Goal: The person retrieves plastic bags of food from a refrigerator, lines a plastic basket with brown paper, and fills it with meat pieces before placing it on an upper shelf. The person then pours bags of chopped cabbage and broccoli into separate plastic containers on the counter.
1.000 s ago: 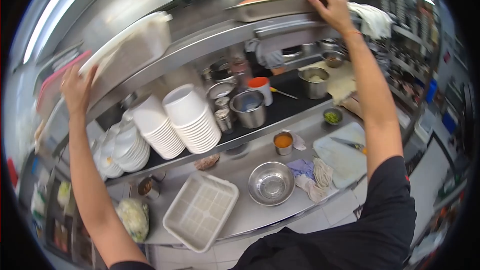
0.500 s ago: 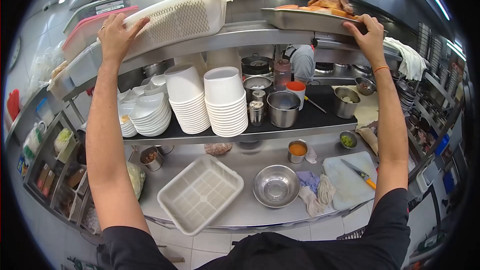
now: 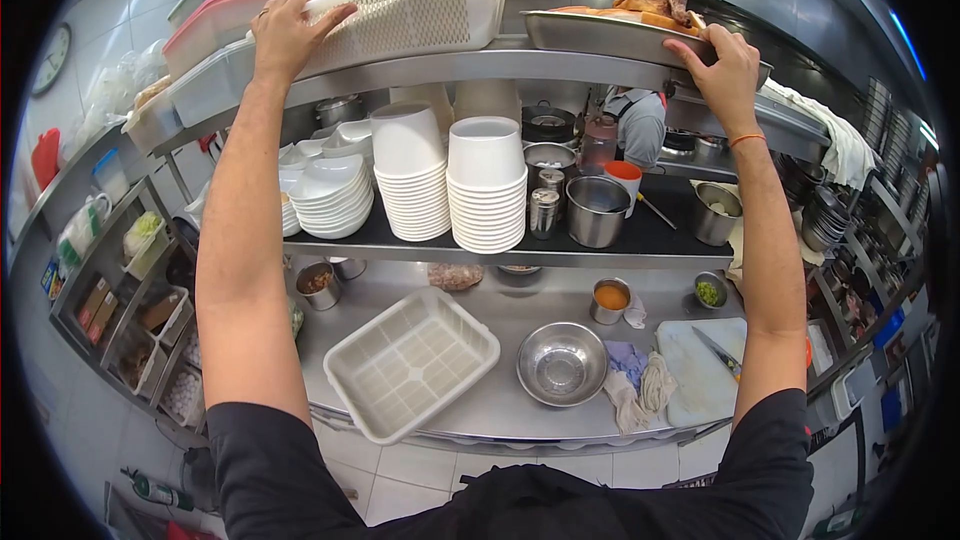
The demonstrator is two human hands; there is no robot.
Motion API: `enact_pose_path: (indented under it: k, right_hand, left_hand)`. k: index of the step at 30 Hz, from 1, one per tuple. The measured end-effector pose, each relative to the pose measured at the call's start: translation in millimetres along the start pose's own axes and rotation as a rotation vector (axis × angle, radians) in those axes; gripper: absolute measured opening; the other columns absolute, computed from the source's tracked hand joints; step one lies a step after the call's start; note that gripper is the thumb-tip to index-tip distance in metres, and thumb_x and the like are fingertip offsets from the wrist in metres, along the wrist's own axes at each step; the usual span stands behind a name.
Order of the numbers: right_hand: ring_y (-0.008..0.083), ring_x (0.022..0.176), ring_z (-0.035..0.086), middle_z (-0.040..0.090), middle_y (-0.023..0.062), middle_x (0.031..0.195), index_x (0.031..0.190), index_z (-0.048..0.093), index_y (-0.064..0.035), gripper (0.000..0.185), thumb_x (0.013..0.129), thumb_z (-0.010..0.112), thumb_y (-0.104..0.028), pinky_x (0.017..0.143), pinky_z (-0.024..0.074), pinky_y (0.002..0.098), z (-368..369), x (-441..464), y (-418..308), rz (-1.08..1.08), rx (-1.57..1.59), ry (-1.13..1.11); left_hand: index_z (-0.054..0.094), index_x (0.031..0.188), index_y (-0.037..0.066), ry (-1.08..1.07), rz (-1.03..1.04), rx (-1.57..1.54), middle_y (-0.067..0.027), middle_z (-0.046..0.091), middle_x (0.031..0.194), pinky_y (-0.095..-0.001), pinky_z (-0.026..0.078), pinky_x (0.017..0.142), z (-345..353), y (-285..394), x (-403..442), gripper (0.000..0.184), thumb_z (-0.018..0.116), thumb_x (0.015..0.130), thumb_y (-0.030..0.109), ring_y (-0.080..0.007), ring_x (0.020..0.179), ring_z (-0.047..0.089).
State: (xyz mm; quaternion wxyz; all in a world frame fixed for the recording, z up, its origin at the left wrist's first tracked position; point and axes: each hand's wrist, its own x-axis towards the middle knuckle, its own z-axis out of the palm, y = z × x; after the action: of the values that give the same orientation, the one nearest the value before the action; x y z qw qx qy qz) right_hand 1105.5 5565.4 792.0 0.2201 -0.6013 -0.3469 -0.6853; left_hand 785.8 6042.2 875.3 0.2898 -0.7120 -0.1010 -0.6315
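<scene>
My left hand (image 3: 290, 37) is up at the top shelf, its fingers over the end of a white perforated plastic basket (image 3: 415, 18) and the thumb along its side. At the right, my right hand (image 3: 722, 62) grips the near right corner of a shallow metal tray (image 3: 610, 35), thumb on the outer wall. A browned roast bird (image 3: 655, 5) and orange-coloured pieces lie in that tray. The tray's left end sits very close to the basket's right end; whether they touch I cannot tell. What is inside the basket is hidden.
On the middle shelf (image 3: 440, 258) stand stacked white tubs (image 3: 487, 190), bowls (image 3: 330, 195) and metal pots (image 3: 598, 210). Below, the counter holds a white crate (image 3: 410, 365), a steel bowl (image 3: 562, 365), cloths (image 3: 640, 380) and a knife (image 3: 715, 350) on a cutting board (image 3: 690, 395). A person (image 3: 640, 125) stands beyond.
My view has turned a little to the left. The tray has slid left along the top shelf with my right hand, and the gap to the basket has narrowed. My left hand stays on the basket.
</scene>
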Motion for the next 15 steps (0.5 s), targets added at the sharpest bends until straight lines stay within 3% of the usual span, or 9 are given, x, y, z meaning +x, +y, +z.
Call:
enact_pose_path:
  k: [3, 6, 9, 11, 12, 13, 15]
  right_hand:
    - [0.0223, 0.078, 0.062, 0.065, 0.0006, 0.080, 0.100, 0.074, -0.0089, 0.054, 0.081, 0.079, -0.060, 0.077, 0.0439, 0.0398, -1.3, -2.1, 3.0, -0.001, -0.017, 0.001]
    - [0.0261, 0.075, 0.064, 0.069, 0.0053, 0.082, 0.099, 0.073, -0.0083, 0.049, 0.083, 0.080, -0.054, 0.072, 0.0478, 0.0396, -7.9, -0.7, -2.5, -0.007, 0.014, -0.044]
    - [0.0287, 0.082, 0.067, 0.071, 0.0091, 0.088, 0.098, 0.071, -0.0060, 0.040, 0.085, 0.082, -0.042, 0.080, 0.0511, 0.0394, -11.0, -6.4, 6.4, -0.067, 0.173, -0.023]
    - [0.0265, 0.096, 0.066, 0.070, 0.0102, 0.103, 0.106, 0.069, -0.0060, 0.035, 0.090, 0.080, -0.035, 0.086, 0.0503, 0.0380, -20.7, -11.2, 11.7, -0.014, 0.238, 0.094]
    - [0.0258, 0.100, 0.065, 0.069, 0.0106, 0.108, 0.108, 0.068, -0.0058, 0.033, 0.091, 0.079, -0.031, 0.089, 0.0500, 0.0379, -22.0, -14.3, 20.5, 0.026, 0.305, 0.159]
    - [0.0247, 0.100, 0.064, 0.067, 0.0102, 0.108, 0.109, 0.067, -0.0053, 0.031, 0.092, 0.078, -0.028, 0.091, 0.0496, 0.0370, -25.0, -16.5, 28.2, 0.076, 0.360, 0.236]
    - [0.0190, 0.100, 0.062, 0.065, 0.0073, 0.108, 0.111, 0.066, -0.0038, 0.024, 0.095, 0.074, -0.019, 0.094, 0.0489, 0.0337, -54.6, -18.7, 41.6, 0.180, 0.469, 0.376]
  left_hand:
    - [0.072, 0.095, 0.005, -0.070, -0.011, -0.021, -0.0102, 0.070, 0.087, -0.0487, 0.050, 0.079, 0.3, -0.9, 3.3, 0.071, 0.072, 0.080, 0.074, -0.0318, 0.088, 0.067]
    - [0.072, 0.114, 0.006, -0.101, -0.038, -0.037, -0.0163, 0.072, 0.111, -0.0511, 0.050, 0.095, -0.9, -5.2, -1.8, 0.071, 0.074, 0.082, 0.069, -0.0351, 0.110, 0.067]
    - [0.069, 0.119, 0.005, -0.192, -0.008, 0.079, -0.0222, 0.067, 0.123, -0.0497, 0.048, 0.102, -14.3, -8.2, -5.2, 0.068, 0.069, 0.088, 0.066, -0.0398, 0.119, 0.062]
    - [0.061, 0.137, 0.006, -0.024, 0.116, -0.066, -0.0208, 0.056, 0.145, -0.0504, 0.037, 0.116, -5.8, -7.0, -11.4, 0.075, 0.070, 0.089, 0.063, -0.0391, 0.139, 0.049]
    - [0.055, 0.146, 0.008, -0.052, 0.099, -0.084, -0.0171, 0.049, 0.154, -0.0503, 0.031, 0.121, -10.4, -10.7, -10.0, 0.077, 0.072, 0.090, 0.058, -0.0364, 0.147, 0.041]
    - [0.057, 0.143, 0.012, 0.103, 0.133, -0.130, -0.0179, 0.052, 0.151, -0.0483, 0.033, 0.120, -37.0, 1.7, -8.2, 0.070, 0.077, 0.089, 0.051, -0.0363, 0.144, 0.044]
    - [0.052, 0.149, 0.009, 0.192, 0.052, -0.222, -0.0143, 0.049, 0.154, -0.0444, 0.029, 0.123, -95.6, 53.1, -0.3, 0.061, 0.070, 0.098, 0.038, -0.0312, 0.147, 0.041]
